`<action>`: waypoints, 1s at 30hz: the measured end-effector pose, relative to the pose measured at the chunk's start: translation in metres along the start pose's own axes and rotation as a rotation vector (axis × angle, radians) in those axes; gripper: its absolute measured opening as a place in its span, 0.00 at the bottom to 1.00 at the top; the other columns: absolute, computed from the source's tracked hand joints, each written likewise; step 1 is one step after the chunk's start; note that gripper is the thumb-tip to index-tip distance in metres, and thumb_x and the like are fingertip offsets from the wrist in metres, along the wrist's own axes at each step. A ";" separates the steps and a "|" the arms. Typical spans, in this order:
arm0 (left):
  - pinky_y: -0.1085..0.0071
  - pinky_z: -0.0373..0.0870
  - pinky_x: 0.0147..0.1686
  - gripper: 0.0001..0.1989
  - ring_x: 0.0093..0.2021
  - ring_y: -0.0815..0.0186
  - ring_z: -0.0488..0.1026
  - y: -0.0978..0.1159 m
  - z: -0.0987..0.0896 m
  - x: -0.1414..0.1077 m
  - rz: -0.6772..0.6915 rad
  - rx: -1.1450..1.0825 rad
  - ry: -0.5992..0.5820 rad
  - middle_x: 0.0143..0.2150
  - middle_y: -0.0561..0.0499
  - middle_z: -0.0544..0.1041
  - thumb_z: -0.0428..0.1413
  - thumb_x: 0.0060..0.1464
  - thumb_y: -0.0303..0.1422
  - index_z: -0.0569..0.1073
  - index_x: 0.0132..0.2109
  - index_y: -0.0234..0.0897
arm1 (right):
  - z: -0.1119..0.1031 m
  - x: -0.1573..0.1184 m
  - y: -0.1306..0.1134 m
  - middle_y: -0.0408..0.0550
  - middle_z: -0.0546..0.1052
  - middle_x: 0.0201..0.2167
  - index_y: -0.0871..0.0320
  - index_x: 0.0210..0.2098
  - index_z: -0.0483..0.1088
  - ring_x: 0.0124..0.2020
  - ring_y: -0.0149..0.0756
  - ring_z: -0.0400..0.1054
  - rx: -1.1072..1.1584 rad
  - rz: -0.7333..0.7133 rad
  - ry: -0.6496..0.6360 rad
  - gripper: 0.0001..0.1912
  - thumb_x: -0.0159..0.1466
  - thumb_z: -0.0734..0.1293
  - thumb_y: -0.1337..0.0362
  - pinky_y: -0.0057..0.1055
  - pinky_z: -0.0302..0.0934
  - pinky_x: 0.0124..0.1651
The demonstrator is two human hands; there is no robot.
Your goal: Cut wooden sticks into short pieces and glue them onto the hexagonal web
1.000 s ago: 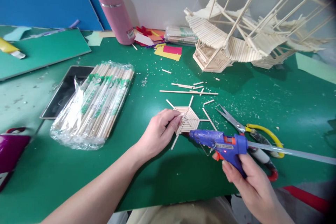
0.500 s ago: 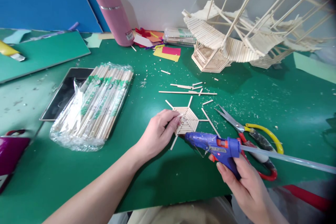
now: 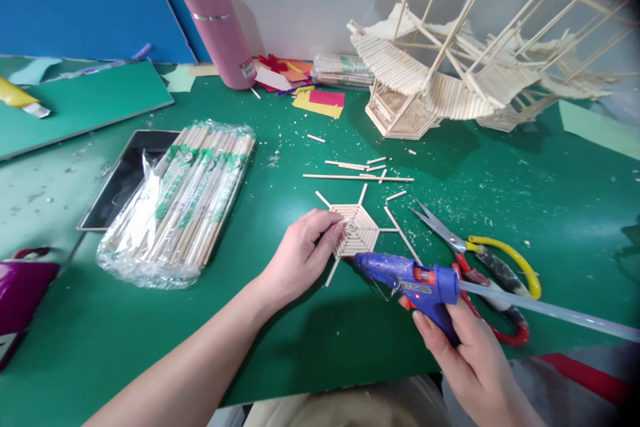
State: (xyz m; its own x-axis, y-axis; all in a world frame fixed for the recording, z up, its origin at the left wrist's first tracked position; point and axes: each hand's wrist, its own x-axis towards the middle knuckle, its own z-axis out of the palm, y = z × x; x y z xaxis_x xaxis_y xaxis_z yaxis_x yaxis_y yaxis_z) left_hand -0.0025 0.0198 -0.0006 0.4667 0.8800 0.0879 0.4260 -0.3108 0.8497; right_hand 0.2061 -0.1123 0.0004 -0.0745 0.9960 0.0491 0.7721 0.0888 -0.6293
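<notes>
My right hand (image 3: 467, 350) is wrapped round the grip of a blue hot glue gun (image 3: 400, 273), and a long clear glue stick (image 3: 545, 310) sticks out of its back. The gun's nozzle is at the lower edge of a web-shaped hexagonal stick panel (image 3: 357, 233); whether it touches is unclear. With thumb and fingers pinched, my left hand (image 3: 310, 243) grips the panel's left side and hides part of it. Bare spokes stick out round the panel. To the right of it a thin stick (image 3: 403, 233) lies at a slant, near scissors (image 3: 455, 240) with red and yellow handles.
Beyond the panel lie a long stick (image 3: 357, 177) and several cut pieces. A stick-built model (image 3: 425, 80) stands back right. Bagged sticks (image 3: 185, 193) rest on a black tablet-like slab (image 3: 120, 173) at left. A pink flask (image 3: 217, 30) stands behind, by paper scraps (image 3: 317, 101).
Almost nothing differs. The whole view has shifted very slightly; both hands keep their hold, and the glue gun stays at the panel's lower edge.
</notes>
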 end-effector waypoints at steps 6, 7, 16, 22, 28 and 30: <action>0.72 0.65 0.35 0.10 0.34 0.67 0.69 0.000 0.000 0.000 -0.014 -0.005 0.000 0.33 0.48 0.73 0.44 0.59 0.31 0.69 0.36 0.34 | -0.001 0.002 -0.003 0.48 0.78 0.34 0.58 0.47 0.62 0.33 0.34 0.74 0.038 0.019 0.017 0.15 0.62 0.59 0.63 0.22 0.67 0.37; 0.72 0.66 0.35 0.10 0.34 0.67 0.70 0.000 0.000 0.000 -0.013 -0.005 0.001 0.33 0.48 0.73 0.44 0.59 0.31 0.69 0.36 0.35 | -0.001 0.002 -0.004 0.48 0.78 0.34 0.58 0.47 0.62 0.33 0.34 0.74 0.042 0.020 0.015 0.14 0.62 0.59 0.63 0.22 0.67 0.36; 0.73 0.65 0.34 0.09 0.34 0.67 0.69 -0.001 0.001 0.000 -0.008 0.022 -0.003 0.32 0.49 0.72 0.44 0.59 0.31 0.69 0.37 0.35 | 0.003 0.001 -0.007 0.46 0.75 0.26 0.57 0.43 0.65 0.22 0.33 0.69 0.201 0.202 0.083 0.13 0.61 0.60 0.59 0.23 0.66 0.25; 0.72 0.65 0.35 0.10 0.34 0.67 0.69 -0.001 0.000 0.000 -0.016 0.011 -0.007 0.32 0.49 0.72 0.44 0.59 0.31 0.69 0.36 0.35 | -0.001 0.000 -0.008 0.42 0.71 0.19 0.57 0.44 0.65 0.19 0.30 0.65 0.234 0.230 0.060 0.13 0.62 0.59 0.60 0.21 0.63 0.21; 0.72 0.66 0.35 0.10 0.34 0.67 0.70 -0.001 0.000 0.000 -0.010 -0.010 -0.002 0.32 0.49 0.73 0.44 0.58 0.31 0.69 0.36 0.35 | 0.001 -0.004 -0.002 0.50 0.77 0.33 0.59 0.47 0.64 0.29 0.34 0.72 0.126 0.143 0.025 0.15 0.62 0.59 0.61 0.24 0.67 0.31; 0.72 0.66 0.35 0.10 0.34 0.67 0.70 -0.001 0.000 0.000 -0.012 -0.009 0.001 0.33 0.48 0.73 0.44 0.58 0.31 0.69 0.36 0.35 | 0.002 -0.003 -0.002 0.50 0.77 0.33 0.59 0.48 0.63 0.29 0.34 0.72 0.129 0.136 0.021 0.16 0.62 0.59 0.62 0.23 0.67 0.31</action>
State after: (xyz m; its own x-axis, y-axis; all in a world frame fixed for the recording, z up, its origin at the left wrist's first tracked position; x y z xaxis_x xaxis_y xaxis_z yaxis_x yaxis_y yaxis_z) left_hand -0.0025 0.0198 -0.0015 0.4610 0.8840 0.0777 0.4244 -0.2965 0.8556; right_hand 0.2031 -0.1159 0.0001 0.0393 0.9989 -0.0272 0.6870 -0.0468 -0.7252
